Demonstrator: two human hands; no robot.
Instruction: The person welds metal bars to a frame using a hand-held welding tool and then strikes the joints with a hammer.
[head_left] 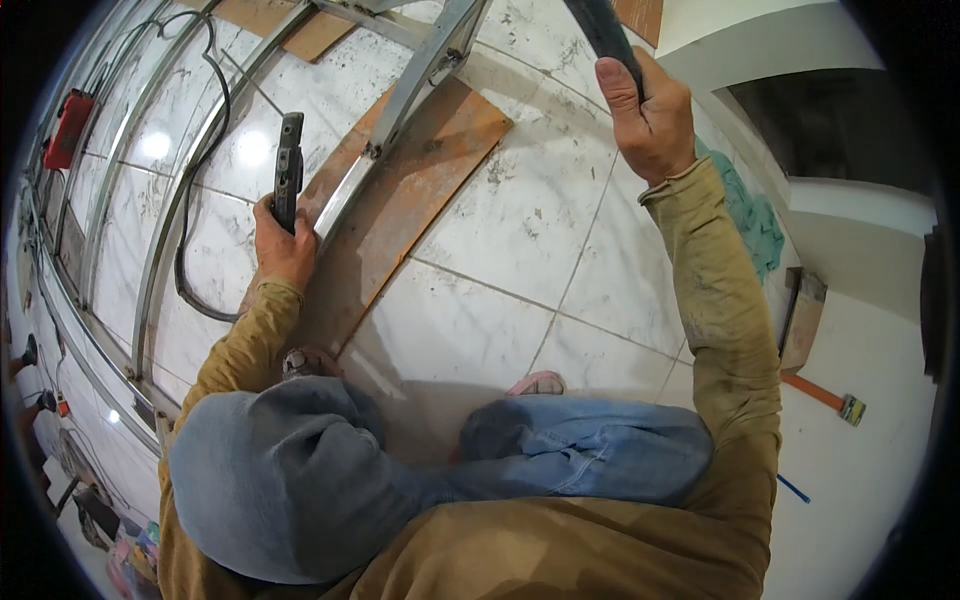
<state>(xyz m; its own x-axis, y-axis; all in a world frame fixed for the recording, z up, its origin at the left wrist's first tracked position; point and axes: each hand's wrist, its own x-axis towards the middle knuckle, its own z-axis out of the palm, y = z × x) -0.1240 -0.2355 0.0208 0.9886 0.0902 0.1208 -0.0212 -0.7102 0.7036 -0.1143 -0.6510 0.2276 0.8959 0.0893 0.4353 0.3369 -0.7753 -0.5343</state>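
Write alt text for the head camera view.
A person's left hand grips a black tool with a thin rod, beside a metal frame over a brown board on white tiles. The right hand holds a dark object cut off at the top.

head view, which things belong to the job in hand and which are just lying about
Seemingly in use:
black rod holder, in the left hand
dark handle, in the right hand
metal frame

Apparently just lying about:
green cloth
orange-handled tool
blue stick

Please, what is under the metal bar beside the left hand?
Under the metal bar is a brown board, with white floor tiles around it. The strip directly beneath the bar is covered; whether bar and board touch, I cannot tell.
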